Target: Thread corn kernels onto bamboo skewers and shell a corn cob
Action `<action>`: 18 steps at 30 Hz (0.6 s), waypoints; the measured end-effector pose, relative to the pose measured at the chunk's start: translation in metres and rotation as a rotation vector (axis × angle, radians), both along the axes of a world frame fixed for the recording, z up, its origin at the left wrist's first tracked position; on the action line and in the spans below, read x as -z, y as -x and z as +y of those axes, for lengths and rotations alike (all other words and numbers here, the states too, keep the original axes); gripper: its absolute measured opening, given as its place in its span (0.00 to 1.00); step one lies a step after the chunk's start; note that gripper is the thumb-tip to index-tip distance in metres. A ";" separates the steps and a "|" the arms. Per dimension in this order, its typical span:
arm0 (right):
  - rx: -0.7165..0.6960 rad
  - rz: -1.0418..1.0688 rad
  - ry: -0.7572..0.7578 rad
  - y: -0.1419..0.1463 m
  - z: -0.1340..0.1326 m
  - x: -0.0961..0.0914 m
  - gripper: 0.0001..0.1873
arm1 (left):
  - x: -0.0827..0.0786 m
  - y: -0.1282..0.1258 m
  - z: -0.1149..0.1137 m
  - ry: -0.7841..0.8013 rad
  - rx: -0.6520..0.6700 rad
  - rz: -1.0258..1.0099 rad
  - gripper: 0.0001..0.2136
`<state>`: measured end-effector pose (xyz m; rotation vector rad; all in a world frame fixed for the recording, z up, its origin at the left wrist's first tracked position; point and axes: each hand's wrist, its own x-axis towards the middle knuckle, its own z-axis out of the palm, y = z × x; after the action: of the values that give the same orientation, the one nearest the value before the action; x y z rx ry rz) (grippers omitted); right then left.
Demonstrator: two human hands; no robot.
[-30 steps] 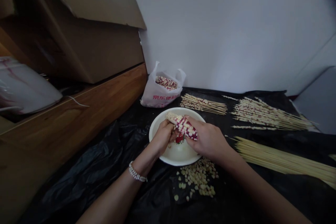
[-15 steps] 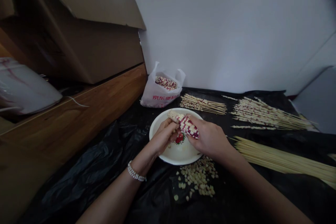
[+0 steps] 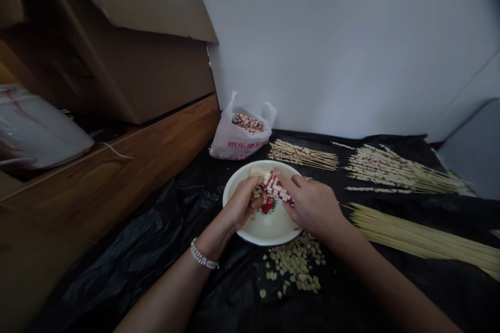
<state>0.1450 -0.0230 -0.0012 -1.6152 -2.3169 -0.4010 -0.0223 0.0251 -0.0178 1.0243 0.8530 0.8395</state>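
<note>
Kernels (image 3: pixel 292 265) lie on black plastic (image 3: pixel 117 276) by the near rim of the white bowl (image 3: pixel 277 231). Left hand (image 3: pixel 242 203) and right hand (image 3: pixel 310 207) pinch a red-and-white corn cob (image 3: pixel 276 188) above the bowl, its pale end barer now.

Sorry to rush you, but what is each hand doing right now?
Left hand: closed, holding the speckled corn cob.
Right hand: closed, holding the same cob.
</note>
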 end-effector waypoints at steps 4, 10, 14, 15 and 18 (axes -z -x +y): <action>-0.026 -0.064 -0.007 0.004 -0.001 0.000 0.28 | 0.003 0.001 0.002 0.048 0.028 0.032 0.14; -0.042 -0.090 0.002 0.006 0.000 0.003 0.30 | -0.002 0.001 0.000 0.100 -0.008 0.035 0.10; -0.041 -0.067 0.014 0.005 0.000 0.004 0.30 | -0.003 -0.001 -0.001 0.090 -0.048 0.068 0.09; -0.038 -0.054 0.018 0.005 0.001 0.005 0.31 | -0.002 -0.002 -0.001 0.068 -0.068 0.080 0.08; -0.017 0.007 0.032 0.003 0.002 0.006 0.32 | 0.003 -0.005 0.000 -0.025 -0.149 0.120 0.04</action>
<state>0.1421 -0.0210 -0.0076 -1.6072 -2.3416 -0.3555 -0.0172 0.0248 -0.0211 1.0506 1.0326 0.9236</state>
